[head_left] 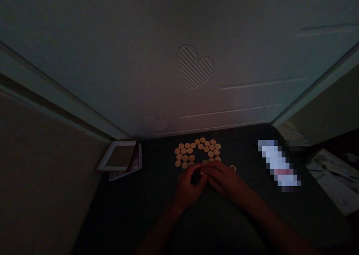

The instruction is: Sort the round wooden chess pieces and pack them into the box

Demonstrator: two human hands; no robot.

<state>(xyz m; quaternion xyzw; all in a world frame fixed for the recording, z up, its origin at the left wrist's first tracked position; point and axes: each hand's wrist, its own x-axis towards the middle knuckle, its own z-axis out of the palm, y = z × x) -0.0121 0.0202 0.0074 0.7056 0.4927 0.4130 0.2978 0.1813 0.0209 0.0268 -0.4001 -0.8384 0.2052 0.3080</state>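
Note:
My left hand (189,186) and my right hand (224,176) meet at the fingertips, low over the dark table. Both are closed in a pinch around a small round wooden disc (202,171), mostly covered by the fingers. Just beyond them, many similar light wooden discs (192,158) lie flat in close rows. They form two blocks joined along the back, with a dark gap between. My hands hide part of the nearest row. One separate disc (232,168), with a dark mark on it, lies beside my right hand.
The dark table (157,202) meets a pale panel (140,79) with embossed hearts at the back. Two stacked frame-like items (120,156) lie on the left. A bright, blurred-out object (279,165) is on the right, with a pale surface (336,180) beyond it.

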